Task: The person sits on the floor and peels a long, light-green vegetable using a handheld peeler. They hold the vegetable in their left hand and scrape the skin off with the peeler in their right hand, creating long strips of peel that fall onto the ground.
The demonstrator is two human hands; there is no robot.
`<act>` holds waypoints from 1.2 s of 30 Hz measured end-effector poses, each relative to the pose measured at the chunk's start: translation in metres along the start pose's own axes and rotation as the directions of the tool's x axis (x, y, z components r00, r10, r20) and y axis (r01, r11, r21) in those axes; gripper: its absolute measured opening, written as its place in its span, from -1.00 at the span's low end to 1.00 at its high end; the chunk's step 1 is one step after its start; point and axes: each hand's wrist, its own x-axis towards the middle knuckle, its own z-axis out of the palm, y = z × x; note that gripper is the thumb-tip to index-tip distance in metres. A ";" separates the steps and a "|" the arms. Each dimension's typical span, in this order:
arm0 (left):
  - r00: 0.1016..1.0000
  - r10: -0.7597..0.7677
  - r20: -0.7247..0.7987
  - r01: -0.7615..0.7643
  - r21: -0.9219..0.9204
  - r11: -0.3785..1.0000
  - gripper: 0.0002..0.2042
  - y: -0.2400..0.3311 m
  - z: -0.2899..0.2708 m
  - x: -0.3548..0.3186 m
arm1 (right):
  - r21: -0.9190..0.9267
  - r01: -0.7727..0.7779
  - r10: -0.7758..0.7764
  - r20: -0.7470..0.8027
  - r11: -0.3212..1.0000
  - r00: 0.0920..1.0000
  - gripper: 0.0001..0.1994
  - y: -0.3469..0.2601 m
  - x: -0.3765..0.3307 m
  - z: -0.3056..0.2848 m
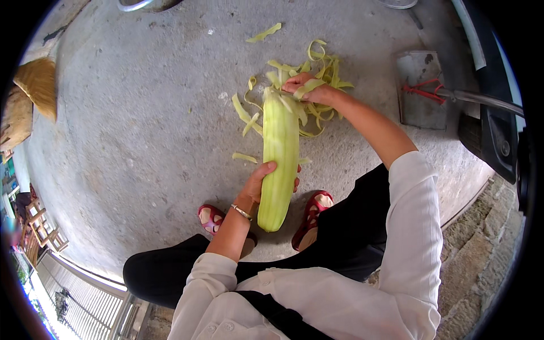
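A long, pale green gourd [279, 164] with peeled, faceted sides slants away from me above the floor. My left hand [262, 180] is wrapped round its lower half, thumb on one side and fingertips on the other. At the gourd's far end my right hand [303, 86] is closed on a thin peeling tool, mostly hidden by the fingers. A strip of peel lies across that hand. Curled peelings [327, 71] are heaped on the concrete around and beyond it, with a few loose strips [246, 118] left of the gourd.
My feet in red sandals [313, 212] are under the near end of the gourd. To the right a metal dustpan [422, 85] with red cord on its handle lies near a dark machine [498, 122]. A wooden block [16, 116] stands far left. Grey concrete floor [141, 124] spreads around.
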 end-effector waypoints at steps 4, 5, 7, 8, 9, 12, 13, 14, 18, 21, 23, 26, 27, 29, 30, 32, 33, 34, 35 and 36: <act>1.000 0.021 -0.008 -0.019 0.224 0.975 -0.30 0.023 0.011 -0.005 | 0.170 0.020 -0.010 -0.056 0.985 0.998 -0.71 -0.035 -0.016 -0.006; 0.998 0.060 -0.007 -0.058 0.120 0.991 -0.33 0.032 0.026 -0.004 | 0.117 0.076 -0.067 -0.080 0.990 0.995 -0.72 -0.041 -0.015 -0.010; 0.991 0.136 -0.013 -0.137 -0.088 0.987 -0.38 0.049 0.053 -0.003 | 0.090 0.115 -0.106 -0.095 0.989 0.990 -0.71 -0.042 -0.011 -0.016; 0.990 0.138 0.004 -0.137 -0.032 0.990 -0.38 0.057 0.054 0.003 | 0.077 0.136 -0.128 -0.103 0.988 0.986 -0.71 -0.045 -0.009 -0.018; 0.990 0.137 0.021 -0.137 0.024 0.990 -0.39 0.068 0.052 0.011 | 0.071 0.162 -0.153 -0.119 0.984 0.981 -0.71 -0.046 -0.008 -0.017; 0.984 0.166 0.059 -0.173 0.135 0.976 -0.39 0.094 0.048 0.032 | 0.009 0.306 -0.300 -0.158 0.952 0.941 -0.65 -0.062 -0.006 -0.007; 0.983 0.173 0.067 -0.181 0.153 0.971 -0.39 0.097 0.044 0.036 | -0.040 0.306 -0.308 -0.162 0.951 0.937 -0.63 -0.067 -0.008 -0.008; 0.978 0.173 0.116 -0.193 0.191 0.962 -0.41 0.098 0.041 0.036 | -0.087 0.304 -0.315 -0.164 0.949 0.935 -0.61 -0.077 -0.013 -0.011; 0.969 0.205 0.138 -0.240 0.328 0.914 -0.46 0.097 0.041 0.038 | -0.227 0.305 -0.371 -0.370 0.925 0.852 -0.50 -0.086 -0.037 -0.024; 0.981 0.166 0.104 -0.193 0.363 0.911 -0.51 0.107 0.046 0.035 | -0.486 0.424 -0.627 -0.410 0.764 0.662 -0.59 -0.109 -0.053 -0.028; 0.990 0.116 0.082 -0.139 0.376 0.916 -0.54 0.121 0.051 0.031 | -0.756 0.510 -0.894 -0.226 0.411 0.386 -0.64 -0.124 -0.060 -0.019; 0.984 0.112 0.141 -0.162 0.417 0.894 -0.50 0.140 0.057 0.021 | -0.835 0.467 -0.930 -0.132 0.290 0.342 -0.67 -0.139 -0.064 -0.006; 0.984 0.108 0.145 -0.165 0.475 0.864 -0.42 0.144 0.059 0.015 | -0.857 0.448 -0.934 -0.097 0.255 0.345 -0.66 -0.142 -0.063 -0.003; 0.982 0.108 0.156 -0.169 0.466 0.868 -0.39 0.144 0.063 0.010 | -0.897 0.319 -0.913 -0.182 0.306 0.365 -0.61 -0.125 -0.051 -0.019; 0.981 0.104 0.166 -0.171 0.462 0.870 -0.37 0.142 0.065 0.009 | -0.899 0.269 -0.896 -0.230 0.345 0.380 -0.60 -0.118 -0.050 -0.027; 0.972 0.169 0.164 -0.222 0.398 0.890 -0.37 0.134 0.068 0.006 | -0.904 0.113 -0.802 -0.301 0.412 0.516 -0.56 -0.105 -0.045 -0.042; 0.967 0.196 0.165 -0.244 0.362 0.900 -0.36 0.129 0.069 0.006 | -0.895 0.091 -0.779 -0.327 0.438 0.536 -0.56 -0.099 -0.047 -0.044; 0.969 0.186 0.160 -0.234 0.366 0.901 -0.36 0.126 0.067 0.007 | -0.882 0.074 -0.755 -0.352 0.465 0.554 -0.56 -0.099 -0.050 -0.043; 0.972 0.174 0.157 -0.221 0.370 0.903 -0.35 0.122 0.064 0.009 | -0.869 0.052 -0.729 -0.378 0.492 0.570 -0.56 -0.099 -0.054 -0.042; 0.975 0.158 0.155 -0.206 0.374 0.904 -0.34 0.118 0.062 0.012 | -0.856 0.125 -0.746 -0.355 0.501 0.563 -0.58 -0.099 -0.059 -0.039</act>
